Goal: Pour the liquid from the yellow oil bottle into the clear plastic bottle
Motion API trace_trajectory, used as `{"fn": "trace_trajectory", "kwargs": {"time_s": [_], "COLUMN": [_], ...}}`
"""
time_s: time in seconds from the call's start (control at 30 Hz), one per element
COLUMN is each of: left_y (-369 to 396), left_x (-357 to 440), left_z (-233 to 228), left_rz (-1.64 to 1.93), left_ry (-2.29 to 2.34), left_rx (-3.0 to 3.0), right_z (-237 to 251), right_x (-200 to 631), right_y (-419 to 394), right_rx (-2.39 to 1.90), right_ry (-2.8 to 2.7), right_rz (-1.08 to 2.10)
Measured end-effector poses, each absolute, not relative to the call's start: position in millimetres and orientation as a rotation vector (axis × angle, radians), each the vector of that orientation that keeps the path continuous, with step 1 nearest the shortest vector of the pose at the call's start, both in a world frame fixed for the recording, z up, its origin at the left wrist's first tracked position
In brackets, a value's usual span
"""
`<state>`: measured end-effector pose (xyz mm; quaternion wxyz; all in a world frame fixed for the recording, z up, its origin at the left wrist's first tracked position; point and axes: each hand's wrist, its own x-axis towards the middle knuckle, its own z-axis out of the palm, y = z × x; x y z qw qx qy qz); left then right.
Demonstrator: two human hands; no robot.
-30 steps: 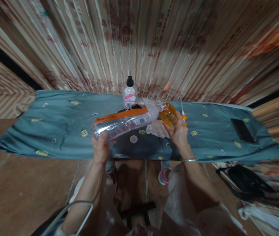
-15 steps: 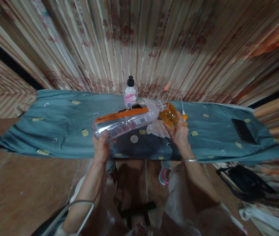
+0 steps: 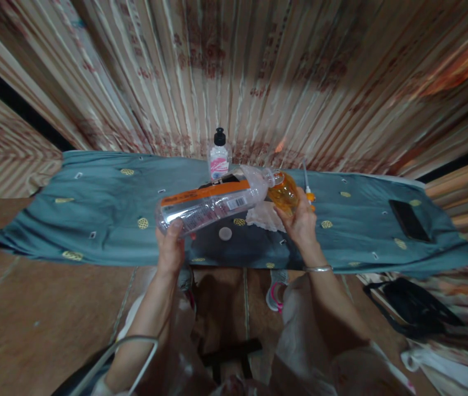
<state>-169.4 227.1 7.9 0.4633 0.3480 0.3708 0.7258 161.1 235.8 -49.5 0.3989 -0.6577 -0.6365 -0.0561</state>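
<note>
Currently the big bottle (image 3: 213, 206) lies near-horizontal in the air over the table's front half, neck tipped slightly up to the right. Clear ribbed plastic, long cylinder, orange label band along its top side, barcode patch mid-body. Left hand (image 3: 170, 247) is wrapped around its base end, thumb on top, fingers under: closed firmly on it. Its open mouth meets the top of the small bottle (image 3: 283, 192), a rounded, faceted amber-looking plastic one. Right hand (image 3: 302, 223) is clasped around that small bottle from below and behind, fingers curled on it. A thin metal bangle (image 3: 317, 268) sits on the right wrist.

Just under the two bottles: a crumpled white tissue (image 3: 264, 215), soft and wrinkled, and a small flat round disc (image 3: 224, 234), pale, lying on a dark patch of the cloth.

Behind them stands a squat clear pump bottle (image 3: 218, 157) with a pink label and black cap, upright near the back edge. A thin white tube with an orange tip (image 3: 307, 184) lies just right of the small bottle.

Cloth (image 3: 102, 209) is teal fabric, wrinkled, dotted with gold woven medallions. A flat black phone (image 3: 411, 220) lies far right on it. Pleated striped curtain (image 3: 259, 71) hangs behind. Floor (image 3: 31, 319) is brown tile.
</note>
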Motion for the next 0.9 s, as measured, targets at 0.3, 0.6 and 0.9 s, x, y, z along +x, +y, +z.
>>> {"fn": "trace_trajectory", "kwargs": {"time_s": [0.3, 0.6, 0.9], "left_y": [226.7, 226.8, 227.0], "left_x": [-170.0, -170.2, -171.1], "left_z": [8.0, 6.8, 5.5], "left_rz": [1.763, 1.772, 1.729], "left_ry": [0.926, 0.921, 0.903], "left_rx": [0.855, 0.827, 0.896], "right_z": [-54.5, -55.2, -55.3], "right_x": [163.6, 164.8, 164.7], "right_y": [237.1, 235.8, 236.7], "right_rx": [-1.657, -1.661, -1.649], "right_ry": [-1.621, -1.634, -1.635], "right_rz": [-0.163, -0.197, -0.207]}}
